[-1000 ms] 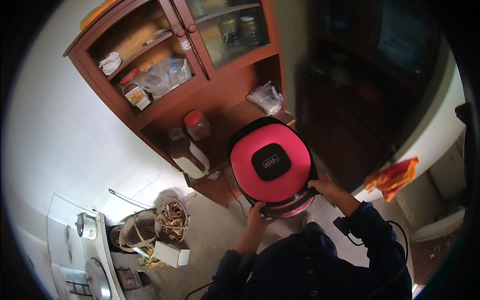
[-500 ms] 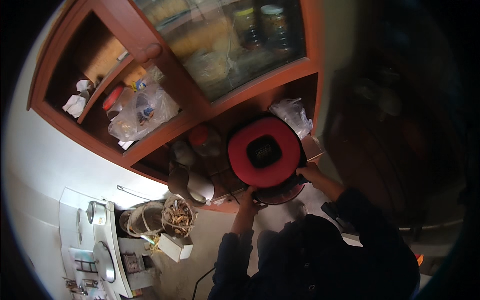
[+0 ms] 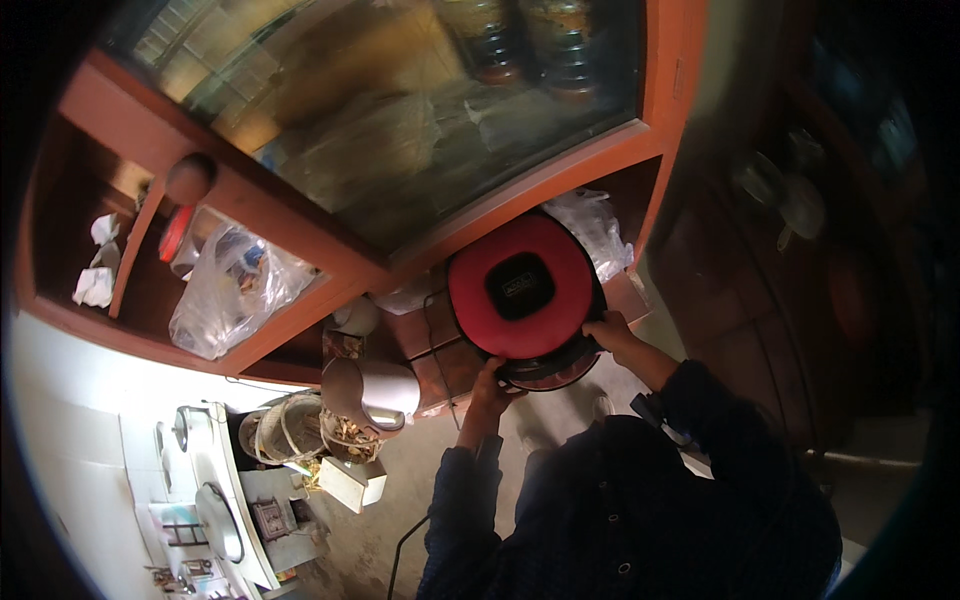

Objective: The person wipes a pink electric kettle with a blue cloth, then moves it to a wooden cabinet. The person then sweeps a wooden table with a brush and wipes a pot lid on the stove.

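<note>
Both my hands grip a red-lidded electric baking pan (image 3: pixel 565 300) with a black panel in the middle of its lid. My left hand (image 3: pixel 489 392) is closed on its near left edge, thumb on top. My right hand (image 3: pixel 616 338) is closed at the near right side, by the black handle part. The pan's far part lies under the upper frame of a red-brown cabinet (image 3: pixel 520 190), at its open lower shelf. Its underside is hidden, so I cannot tell how far it rests on the tiled ledge (image 3: pixel 430 350). A clear plastic bag (image 3: pixel 600 235) lies beside its far right side.
A pale electric kettle (image 3: pixel 370 390) stands left of the pan, near a thin cord. Glass doors with a round knob (image 3: pixel 191 179) sit above. Baskets of kindling (image 3: pixel 290 430), a white box (image 3: pixel 352 484) and a white stove counter (image 3: pixel 215 480) are at the lower left.
My view has come closer to the cabinet, which looks larger. Both hands keep hold of the baking pan, which has shifted slightly up and left in the picture. The red-lidded jar beside it is now hidden.
</note>
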